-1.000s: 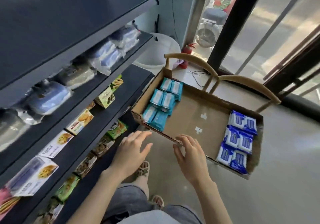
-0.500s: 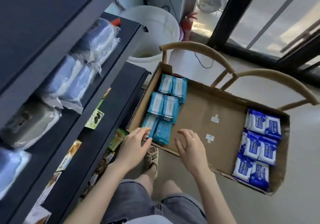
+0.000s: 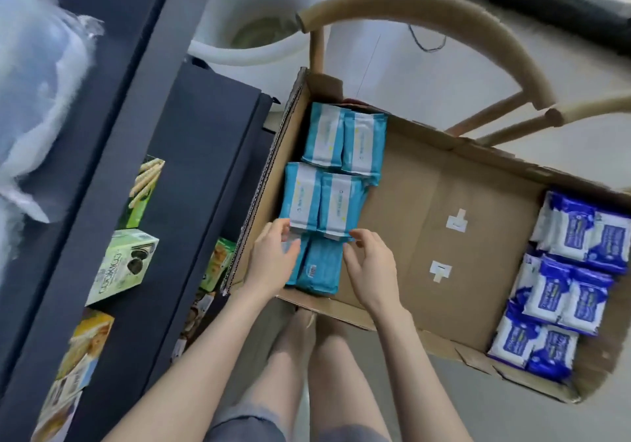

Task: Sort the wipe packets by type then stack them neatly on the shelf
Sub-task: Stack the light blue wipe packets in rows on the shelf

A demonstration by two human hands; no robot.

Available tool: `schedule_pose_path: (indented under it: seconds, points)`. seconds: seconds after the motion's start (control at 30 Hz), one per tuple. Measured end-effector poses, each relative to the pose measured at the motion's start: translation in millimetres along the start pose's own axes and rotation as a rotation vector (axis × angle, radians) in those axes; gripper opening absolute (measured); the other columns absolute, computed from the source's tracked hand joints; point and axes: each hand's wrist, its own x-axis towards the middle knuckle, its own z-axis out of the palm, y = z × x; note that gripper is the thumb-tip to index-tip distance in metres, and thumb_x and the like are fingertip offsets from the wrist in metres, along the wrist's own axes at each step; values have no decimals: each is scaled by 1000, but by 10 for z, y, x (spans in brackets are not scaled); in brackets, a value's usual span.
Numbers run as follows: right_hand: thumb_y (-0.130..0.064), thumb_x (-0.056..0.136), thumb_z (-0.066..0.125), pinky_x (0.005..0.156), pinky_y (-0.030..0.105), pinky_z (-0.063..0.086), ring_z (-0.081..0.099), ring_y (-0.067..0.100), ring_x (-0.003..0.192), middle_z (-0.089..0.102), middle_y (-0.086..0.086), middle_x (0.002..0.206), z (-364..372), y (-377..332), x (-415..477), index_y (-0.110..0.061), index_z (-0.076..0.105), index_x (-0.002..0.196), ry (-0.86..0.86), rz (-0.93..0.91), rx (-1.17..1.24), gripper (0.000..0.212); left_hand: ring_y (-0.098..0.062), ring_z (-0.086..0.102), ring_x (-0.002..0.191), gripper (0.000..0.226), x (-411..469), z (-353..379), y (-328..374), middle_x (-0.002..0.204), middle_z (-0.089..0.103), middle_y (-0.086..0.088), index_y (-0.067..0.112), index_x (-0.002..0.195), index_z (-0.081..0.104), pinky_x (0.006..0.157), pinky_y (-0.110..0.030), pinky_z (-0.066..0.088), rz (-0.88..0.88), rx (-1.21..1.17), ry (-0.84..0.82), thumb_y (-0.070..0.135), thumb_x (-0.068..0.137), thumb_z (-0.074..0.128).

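A flat cardboard box [image 3: 423, 182] rests on a wooden chair. Several light-blue wipe packets [image 3: 324, 195] lie in pairs along its left side. Several dark-blue-and-white wipe packets [image 3: 566, 277] lie along its right side. My left hand [image 3: 273, 257] reaches over the near-left light-blue packets, fingertips touching the near edge of the middle pair. My right hand [image 3: 372, 264] is beside it on the right, fingers curved, fingertips at the same pair's near edge. Neither hand visibly grips a packet. The nearest light-blue pair [image 3: 317, 267] lies between my hands, partly hidden.
A dark shelf unit [image 3: 191, 154] stands on the left with snack boxes [image 3: 123, 267] on lower levels and plastic-wrapped bundles [image 3: 37, 100] higher up. A white bucket [image 3: 252, 28] sits behind it. The chair's curved backrest [image 3: 444, 14] arcs beyond the box. My legs are below.
The view has tilted down and closer to the box. Both hands have moved forward from the box's near edge onto the light-blue packets.
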Motion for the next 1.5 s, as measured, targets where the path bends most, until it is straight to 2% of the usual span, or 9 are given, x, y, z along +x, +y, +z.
schedule_pose_path:
  seconds: [0.17,0.33,0.6,0.73,0.93,1.07,1.17,1.3,1.5]
  points:
    - [-24,94,56,99,29,34,45,26,123,46,9,137,269,209,634,-7,41,137,-49,100,47,48,-20,42,122,48,568,354,-102,133,43,-7,7,138,40,93,-15,25,-128,-40,73,16,93,56]
    - [-23,88,65,103,34,37,42,24,124,40,11,137,484,376,984,-4,33,140,-13,209,150,64,-27,36,122,57,916,646,-232,132,41,-11,7,138,40,105,-38,28,-243,18,200,28,89,61]
    - [-29,78,74,92,47,44,54,24,99,53,2,107,660,450,1129,-14,46,106,127,335,179,43,-25,43,108,44,1007,688,-269,114,47,-9,7,115,53,92,-31,32,-267,28,287,27,81,72]
    - [-23,81,73,86,38,49,57,22,92,61,4,102,584,373,1030,-14,50,102,110,419,407,33,-16,44,96,26,853,604,-214,108,54,-4,8,104,52,70,-16,28,-266,-117,266,22,87,66]
    - [-15,86,67,77,35,52,61,15,81,68,-2,90,240,190,532,-18,60,89,105,310,642,7,8,61,73,18,351,292,-84,91,65,5,10,100,58,64,-9,47,-213,-561,280,4,85,66]
    - [-12,92,60,80,32,52,64,12,90,70,-3,95,-14,14,23,-19,58,92,79,267,905,7,-3,64,89,31,-158,56,-64,102,67,7,14,110,60,78,-21,52,-170,-664,231,-3,85,62]
    - [-7,89,62,81,36,54,66,21,95,71,3,102,-153,-95,-353,-19,59,99,11,262,999,16,9,63,76,30,-568,-91,-7,96,64,8,11,107,56,64,-8,47,-138,-721,282,-4,83,65]
    - [-1,65,60,82,39,50,64,24,91,71,9,102,-302,-196,-827,-20,62,101,-108,191,1000,40,-8,67,80,24,-1127,-208,22,97,69,-7,2,103,59,67,-16,52,-133,-907,343,3,81,69]
    - [-4,65,69,85,35,53,67,27,94,73,8,100,-467,-226,-1515,-20,69,99,-191,3,888,38,-10,69,82,10,-2078,-197,28,92,72,-1,12,93,66,66,-19,55,-112,-1199,542,5,86,63]
